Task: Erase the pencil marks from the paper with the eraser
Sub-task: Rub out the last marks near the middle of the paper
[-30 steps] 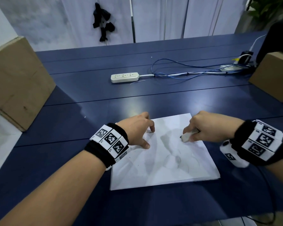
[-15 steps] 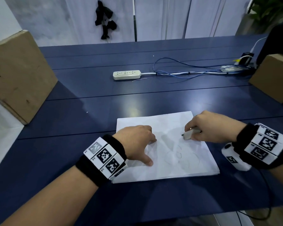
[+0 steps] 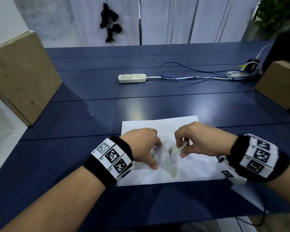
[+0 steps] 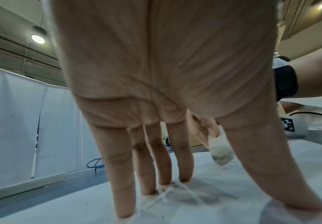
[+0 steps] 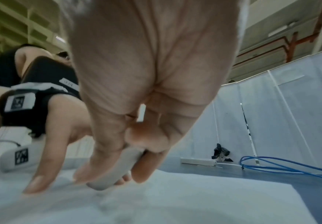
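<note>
The paper (image 3: 167, 171) lies flat on the dark blue desk (image 3: 90, 164), at its near edge, and serves here as the landmark for everything else. The left hand (image 3: 141, 146) rests on the paper's left part with straight, spread fingers (image 4: 121, 174); their tips and the thumb press the sheet down, and the grip holds nothing. Small creases show in the paper around those fingertips in the left wrist view.

The right hand (image 3: 196, 141) is over the middle of the paper, its grip clamped on the eraser (image 3: 176, 150): thumb and fingers pinch the pale, rounded piece, whose lower end touches the sheet just right of the left hand's thumb. In the right wrist view the eraser (image 5: 116, 169) sticks out below the curled fingers and meets the paper. Its tip looks grey and smudged in the left wrist view (image 4: 221, 153). Pencil marks are too faint to make out; only soft shadows and wrinkles show on the sheet.

Beyond the paper, toward the far side of the desk, lies a white power strip (image 3: 132, 78) with blue cables (image 3: 191, 76) running to its right. A cardboard box (image 3: 22, 76) stands far left of the paper, another cardboard box (image 3: 281, 84) far right.
</note>
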A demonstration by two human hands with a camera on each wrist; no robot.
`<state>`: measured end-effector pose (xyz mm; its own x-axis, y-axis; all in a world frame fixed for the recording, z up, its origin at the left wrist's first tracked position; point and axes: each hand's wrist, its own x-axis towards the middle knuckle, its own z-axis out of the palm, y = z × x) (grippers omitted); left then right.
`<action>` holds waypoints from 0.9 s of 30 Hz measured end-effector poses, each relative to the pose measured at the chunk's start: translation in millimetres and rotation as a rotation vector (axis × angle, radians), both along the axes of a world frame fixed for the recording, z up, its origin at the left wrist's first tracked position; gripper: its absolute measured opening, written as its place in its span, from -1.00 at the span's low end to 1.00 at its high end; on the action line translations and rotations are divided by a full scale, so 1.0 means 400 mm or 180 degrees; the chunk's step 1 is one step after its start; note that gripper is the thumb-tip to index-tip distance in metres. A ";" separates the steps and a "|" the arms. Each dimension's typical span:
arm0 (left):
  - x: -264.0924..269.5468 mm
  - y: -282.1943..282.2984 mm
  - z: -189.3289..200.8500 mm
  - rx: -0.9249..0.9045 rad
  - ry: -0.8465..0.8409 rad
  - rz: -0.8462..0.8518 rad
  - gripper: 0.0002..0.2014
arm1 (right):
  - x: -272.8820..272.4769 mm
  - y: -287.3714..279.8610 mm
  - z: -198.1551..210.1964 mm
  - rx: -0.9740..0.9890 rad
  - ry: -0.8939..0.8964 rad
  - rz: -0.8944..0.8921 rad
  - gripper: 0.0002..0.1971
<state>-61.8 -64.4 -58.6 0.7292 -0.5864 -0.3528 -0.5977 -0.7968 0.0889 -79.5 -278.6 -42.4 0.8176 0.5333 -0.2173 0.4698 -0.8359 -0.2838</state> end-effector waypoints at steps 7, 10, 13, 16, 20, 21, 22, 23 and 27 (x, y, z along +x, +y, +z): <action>0.000 0.001 0.005 -0.0016 0.0009 0.0003 -0.33 | -0.022 -0.014 -0.018 -0.0016 -0.0151 0.0326 -0.70; 0.002 0.000 0.001 -0.0015 -0.0027 0.0018 -0.38 | -0.071 -0.011 -0.011 -0.0075 0.0111 0.0674 -0.74; 0.002 0.002 -0.001 0.0020 -0.0065 0.0005 -0.40 | -0.087 0.007 0.000 -0.0170 0.0375 0.0888 -0.74; 0.003 0.002 0.001 0.0028 -0.0088 -0.0042 -0.34 | -0.023 0.009 -0.009 -0.0255 -0.0178 0.0551 -0.75; 0.003 0.001 0.003 0.0013 -0.0072 -0.0045 -0.31 | 0.005 -0.001 -0.017 -0.0052 -0.0229 0.0519 -0.89; 0.003 0.001 0.003 0.0010 -0.0069 -0.0024 -0.33 | -0.014 0.001 -0.015 0.0024 -0.0064 0.0703 -0.92; 0.004 0.002 0.001 0.0015 -0.0068 -0.0005 -0.36 | -0.040 0.004 -0.015 0.0033 0.0137 0.0878 -0.92; 0.004 0.002 0.000 0.0028 -0.0076 -0.0003 -0.38 | -0.063 0.007 -0.014 -0.0008 0.0272 0.1006 -0.91; 0.006 -0.001 0.001 0.0051 -0.0077 -0.0034 -0.35 | -0.030 0.001 -0.024 0.0113 0.0001 0.0796 -0.92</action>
<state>-59.5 -64.9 -58.0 0.7313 -0.5887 -0.3446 -0.6080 -0.7915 0.0618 -91.7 -278.2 -51.8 0.6592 0.7262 -0.1952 0.6606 -0.6832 -0.3112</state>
